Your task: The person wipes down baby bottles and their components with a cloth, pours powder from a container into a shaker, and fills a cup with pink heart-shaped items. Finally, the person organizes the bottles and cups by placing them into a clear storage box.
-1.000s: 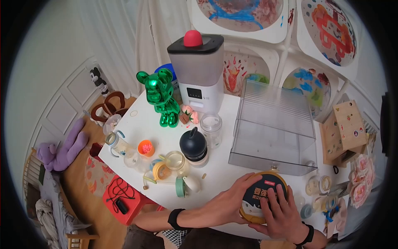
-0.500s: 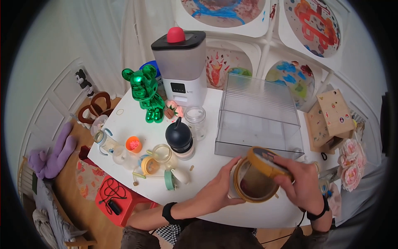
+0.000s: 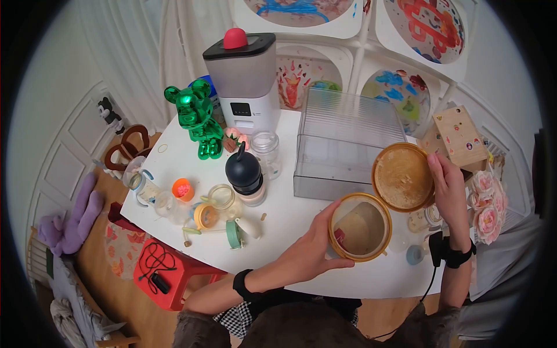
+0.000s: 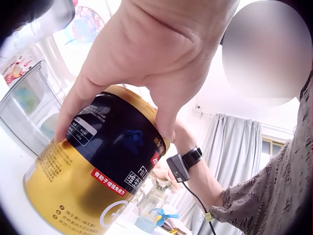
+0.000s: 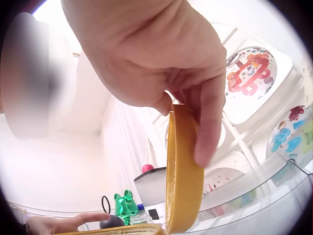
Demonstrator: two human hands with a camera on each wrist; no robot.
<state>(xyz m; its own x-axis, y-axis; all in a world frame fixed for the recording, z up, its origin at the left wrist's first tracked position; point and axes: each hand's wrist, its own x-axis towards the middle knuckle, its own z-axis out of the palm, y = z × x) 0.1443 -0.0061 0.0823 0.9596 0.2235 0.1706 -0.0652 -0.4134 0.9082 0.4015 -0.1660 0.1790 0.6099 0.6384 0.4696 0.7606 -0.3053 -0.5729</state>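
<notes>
My left hand point(image 3: 310, 240) grips the side of a gold and black milk powder tin point(image 4: 73, 176), fingers and thumb spread around its upper wall. The tin's mouth is uncovered, showing a pale inside point(image 3: 365, 229) and a small red piece point(image 3: 339, 235) near its left wall. With my right hand point(image 3: 448, 182), I pinch the edge of the round gold lid point(image 3: 403, 177), thumb and fingers on either side. The lid stands tilted up, its dusty underside facing me and its lower edge right at the tin's rim.
A clear grey plastic case point(image 3: 342, 168) stands behind the tin. To the left are a dark-capped bottle point(image 3: 243, 171), a glass jar point(image 3: 266, 153), several baby bottles and a shiny green bear figure point(image 3: 197, 119). A dispenser point(image 3: 246, 87) rises behind. Pink flowers point(image 3: 487, 203) sit at right.
The lid was on the tin under both hands, then my right hand lifted it off the mouth and swung it up to the right. My left hand keeps hold of the tin.
</notes>
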